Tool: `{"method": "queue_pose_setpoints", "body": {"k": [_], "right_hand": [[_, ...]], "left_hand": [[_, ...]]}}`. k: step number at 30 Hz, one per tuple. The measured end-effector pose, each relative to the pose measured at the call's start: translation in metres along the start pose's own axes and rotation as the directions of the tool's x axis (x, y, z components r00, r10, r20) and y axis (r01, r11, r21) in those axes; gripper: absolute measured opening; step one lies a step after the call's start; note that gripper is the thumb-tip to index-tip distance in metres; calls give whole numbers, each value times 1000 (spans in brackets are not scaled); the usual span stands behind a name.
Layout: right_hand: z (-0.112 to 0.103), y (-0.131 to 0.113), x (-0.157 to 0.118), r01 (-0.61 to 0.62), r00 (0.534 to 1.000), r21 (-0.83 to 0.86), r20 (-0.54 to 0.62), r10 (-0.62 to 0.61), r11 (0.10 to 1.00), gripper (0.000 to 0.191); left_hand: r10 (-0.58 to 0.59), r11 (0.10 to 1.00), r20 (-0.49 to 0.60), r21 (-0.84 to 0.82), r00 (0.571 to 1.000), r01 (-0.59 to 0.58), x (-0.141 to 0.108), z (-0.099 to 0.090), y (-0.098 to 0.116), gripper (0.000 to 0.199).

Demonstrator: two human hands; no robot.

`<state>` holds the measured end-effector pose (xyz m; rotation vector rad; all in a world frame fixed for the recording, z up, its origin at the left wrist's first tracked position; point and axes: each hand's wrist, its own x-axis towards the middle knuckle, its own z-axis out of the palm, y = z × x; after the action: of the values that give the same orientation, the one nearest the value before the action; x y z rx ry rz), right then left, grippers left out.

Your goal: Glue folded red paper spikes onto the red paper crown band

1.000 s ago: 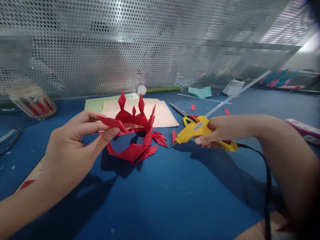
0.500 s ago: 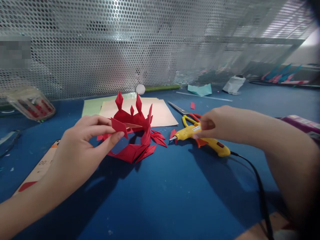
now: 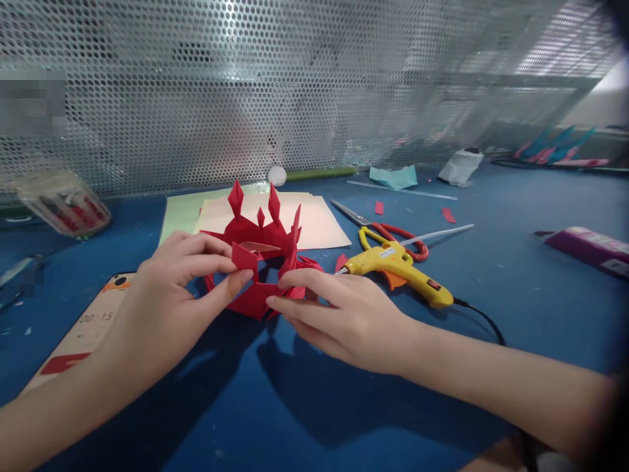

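Note:
A ring-shaped crown of folded red paper (image 3: 244, 231), with pointed tips standing up at its far side, is in front of me. My left hand (image 3: 170, 285) pinches a small red paper flap (image 3: 242, 257) at the ring's near left between thumb and fingers; whether the flap joins the ring I cannot tell. Closed on the ring's near right rim are the fingers of my right hand (image 3: 356, 314), which hide part of it. Just beyond that hand a yellow hot glue gun (image 3: 376, 259) lies on its side, a glue stick (image 3: 445, 231) behind it.
Scissors (image 3: 400, 235) with red and yellow handles lie behind the glue gun. Paper sheets (image 3: 319, 219) spread behind the crown. A phone (image 3: 93, 321) lies by my left forearm, a clear jar (image 3: 63, 203) at far left, a purple box (image 3: 590, 246) at right. Perforated metal (image 3: 314, 85) stands behind.
My right hand has let go of the glue gun and moved left to the crown's rim. My left hand, with the red flap, has shifted slightly right.

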<state>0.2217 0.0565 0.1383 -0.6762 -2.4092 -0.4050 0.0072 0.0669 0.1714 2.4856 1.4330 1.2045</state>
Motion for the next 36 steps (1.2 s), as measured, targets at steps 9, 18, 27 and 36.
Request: {"method": "queue_pose_setpoints", "body": {"k": [9, 18, 27, 36], "right_hand": [[3, -1, 0, -6, 999, 6, 36, 5, 1000, 31], [6, -1, 1, -4, 999, 13, 33, 3, 1000, 34], [5, -1, 2, -3, 999, 3, 40, 3, 1000, 34], [6, -1, 1, -6, 999, 32, 43, 4, 999, 33]], "left_hand": [[-8, 1000, -1, -17, 1000, 8, -1, -1, -3, 14], [-126, 990, 85, -58, 988, 132, -1, -5, 3, 15], [-191, 978, 137, -55, 972, 200, 0, -4, 3, 18], [-270, 953, 184, -88, 945, 289, 3, -5, 8, 18]]}}
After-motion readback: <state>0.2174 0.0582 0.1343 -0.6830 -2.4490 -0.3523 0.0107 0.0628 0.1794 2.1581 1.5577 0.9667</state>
